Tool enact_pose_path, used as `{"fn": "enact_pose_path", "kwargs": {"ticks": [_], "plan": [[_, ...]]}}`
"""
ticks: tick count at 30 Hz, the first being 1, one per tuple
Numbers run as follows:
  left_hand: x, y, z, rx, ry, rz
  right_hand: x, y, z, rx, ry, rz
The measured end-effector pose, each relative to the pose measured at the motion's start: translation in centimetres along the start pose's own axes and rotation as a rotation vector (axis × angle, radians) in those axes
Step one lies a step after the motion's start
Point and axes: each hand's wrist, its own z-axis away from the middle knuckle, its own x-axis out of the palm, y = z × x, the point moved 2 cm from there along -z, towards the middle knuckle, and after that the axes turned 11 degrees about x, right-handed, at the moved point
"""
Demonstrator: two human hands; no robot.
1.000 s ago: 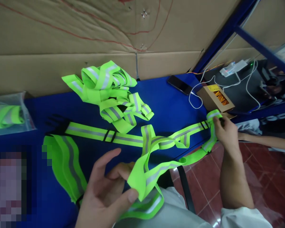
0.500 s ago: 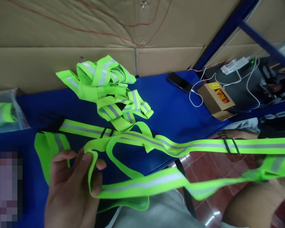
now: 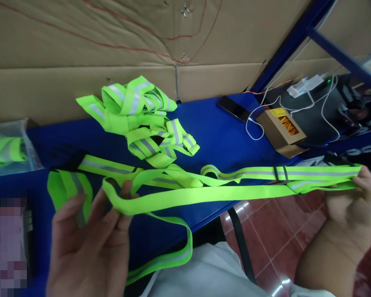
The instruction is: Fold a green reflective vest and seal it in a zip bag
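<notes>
Bright green reflective straps (image 3: 204,196) stretch between my two hands. My left hand (image 3: 92,239), at the lower left, has its fingers closed on one strap, which loops round the fingertips. At the right edge, my right hand (image 3: 361,198) pinches the far ends of the straps. A black slider sits on the upper strap near my right hand. Below the stretched part, a loose loop (image 3: 188,243) hangs over the table's front edge. Behind them, a tangled pile of similar green straps (image 3: 136,99) lies on the blue table (image 3: 210,132).
A clear plastic bag (image 3: 6,150) with a green strap lies at the left. A black phone (image 3: 233,108), a white cable and an open cardboard box (image 3: 275,132) with orange contents are at the right. Brown cardboard (image 3: 126,37) covers the back wall.
My right hand has come into fuller view at the right edge, raising the strap ends. The lower strap is now straighter and higher, and its plain side faces up.
</notes>
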Motion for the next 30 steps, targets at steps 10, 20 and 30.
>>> {"fn": "enact_pose_path", "kwargs": {"ticks": [10,20,30], "plan": [[0.1,-0.2,3.4,0.258,-0.739,-0.193,2.2,3.3,-0.9,0.1,-0.144,0.128],[-1.6,-3.1,-0.6,0.773,-0.533,-1.084,4.2,4.0,-0.2,0.168,-0.28,0.233],[-2.3,-2.8,-4.7,0.636,-0.304,-1.348,4.7,3.3,-3.8,-0.366,-0.111,0.79]]}}
